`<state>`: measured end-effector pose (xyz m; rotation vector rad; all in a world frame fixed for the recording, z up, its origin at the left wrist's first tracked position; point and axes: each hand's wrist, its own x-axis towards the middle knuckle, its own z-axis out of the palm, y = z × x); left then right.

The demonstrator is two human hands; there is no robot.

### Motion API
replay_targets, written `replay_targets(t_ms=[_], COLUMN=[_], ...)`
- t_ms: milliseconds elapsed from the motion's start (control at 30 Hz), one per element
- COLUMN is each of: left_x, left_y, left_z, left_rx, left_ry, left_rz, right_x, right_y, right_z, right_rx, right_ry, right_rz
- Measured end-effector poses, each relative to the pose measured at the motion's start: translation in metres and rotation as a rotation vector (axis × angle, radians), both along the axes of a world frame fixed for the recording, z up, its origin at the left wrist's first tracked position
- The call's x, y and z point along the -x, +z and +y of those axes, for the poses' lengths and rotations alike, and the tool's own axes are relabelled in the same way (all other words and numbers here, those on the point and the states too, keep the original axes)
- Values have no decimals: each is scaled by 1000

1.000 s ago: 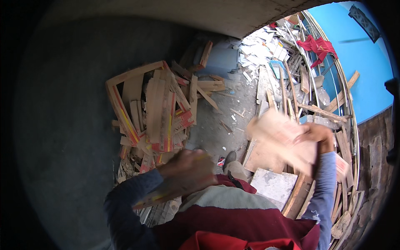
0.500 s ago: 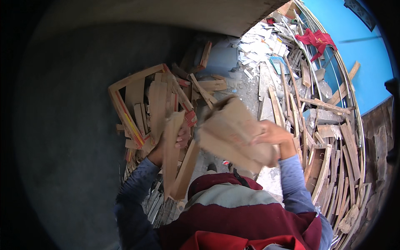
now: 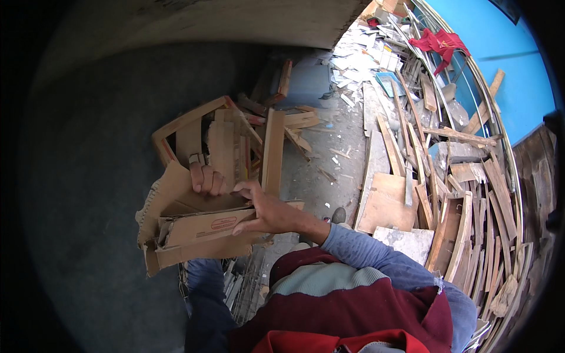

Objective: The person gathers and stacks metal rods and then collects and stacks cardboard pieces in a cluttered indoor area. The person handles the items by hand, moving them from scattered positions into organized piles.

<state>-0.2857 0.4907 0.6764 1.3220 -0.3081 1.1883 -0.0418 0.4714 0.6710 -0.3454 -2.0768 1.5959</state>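
A torn, folded brown cardboard piece [image 3: 203, 228] with ragged edges hangs in front of me at the left. My right hand [image 3: 262, 209] reaches across and grips its right end, thumb on the near face. The curled fingers of my left hand [image 3: 207, 179] close over the cardboard from its far side; the left palm and wrist are hidden behind it. Just beyond both hands stands an open cardboard box [image 3: 191, 116] with flattened cardboard inside. A long cardboard strip [image 3: 273, 152] stands upright beside the box, right of my fingers.
Scrap wood planks [image 3: 482, 235] lie heaped along the right, by a blue wall [image 3: 512, 65]. A plywood sheet [image 3: 388, 203] lies on the debris-strewn floor. Farther off are scattered white pieces [image 3: 359, 56] and a red cloth [image 3: 441, 47]. A large pale panel [image 3: 206, 23] overhangs the far left.
My right hand has swung left with its cardboard and meets my left hand there. The cardboard pieces are now together in front of the box. The upright strip has come into view beside it.
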Motion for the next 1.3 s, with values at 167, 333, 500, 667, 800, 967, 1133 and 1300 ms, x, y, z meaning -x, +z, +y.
replay_targets(t_ms=[167,333,500,667,800,967,1133,1300], left_x=[-7,-32,-92,-86,-61,-1,53,50], left_y=[-53,-78,-74,-52,-62,-96,-105,-92], left_z=[-73,-99,-79,-75,-82,-100,-110,-98], left_rx=[786,855,736,869,903,885,925,953], left_ry=[728,964,1432,1311,1255,1298,1195,1262], left_rz=[-83,-353,406,371,313,158,-69,-103], right_x=[-16,-32,-21,-17,-28,-55,-86,-94], right_y=[-17,-36,-49,-45,-41,-51,-79,-106], right_z=[17,42,25,15,12,44,82,71], right_rx=[-28,94,-145,-42,-90,153,-576,-865], right_ry=[-24,-273,-500,-591,-469,-130,-43,85], right_rz=[-153,-31,-32,-49,-74,-99,-821,-994])
